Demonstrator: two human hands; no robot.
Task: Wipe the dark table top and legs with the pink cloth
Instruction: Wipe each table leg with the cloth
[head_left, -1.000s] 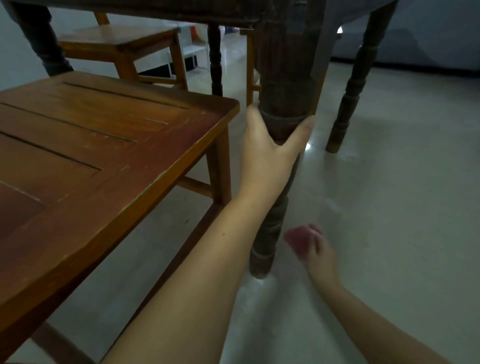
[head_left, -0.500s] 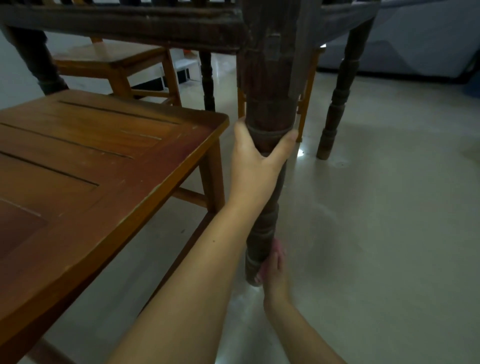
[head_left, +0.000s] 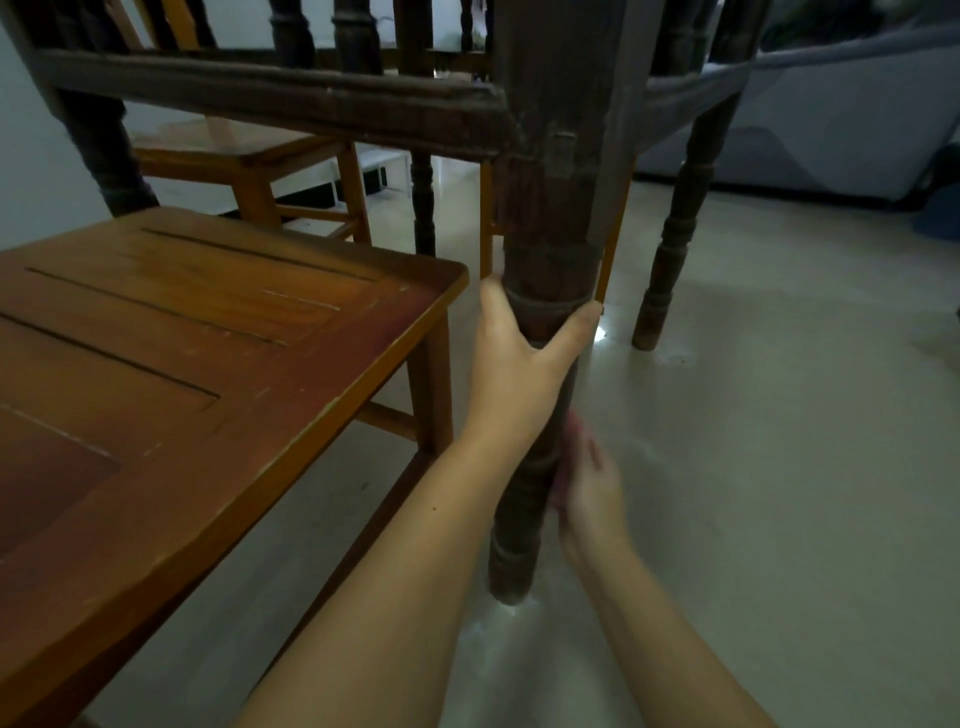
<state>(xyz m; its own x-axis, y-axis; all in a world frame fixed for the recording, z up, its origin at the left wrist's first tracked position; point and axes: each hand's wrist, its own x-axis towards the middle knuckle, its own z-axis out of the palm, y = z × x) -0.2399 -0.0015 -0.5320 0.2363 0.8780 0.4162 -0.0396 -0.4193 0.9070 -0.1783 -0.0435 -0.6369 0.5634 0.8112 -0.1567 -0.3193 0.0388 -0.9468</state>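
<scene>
Against the lower half of the near dark turned wooden table leg sits the pink cloth, only a blurred sliver of it showing between the leg and the right hand. Right hand presses cloth to the leg's right side, fingers curled round it, motion-blurred so exact finger lay unclear. Left hand grips the same leg higher up, at a turned ring, thumb on the right side, fingers wrapped round the left and back. Leg foot stands on the pale glossy floor, upright.

Room: right of the leg the floor is open well out to the far wall. Left of the leg is tight; the reddish-brown slatted wooden stool top has its corner just beside the left hand, apart from the leg by a narrow gap. Stool's own leg and lower rails stand just left of the left forearm.

Above, the dark table's apron rail runs left from the leg top; a second rail goes right. Dark table legs counted: four visible, the near one, one far right, one thin at centre back, one at far left. Orange-brown wooden chair stands behind under the table, between the left and centre legs. Thin orange uprights show just behind the near leg. Grey-blue sofa sits along the right back wall, well apart. Hands: two. Cloth: one.
</scene>
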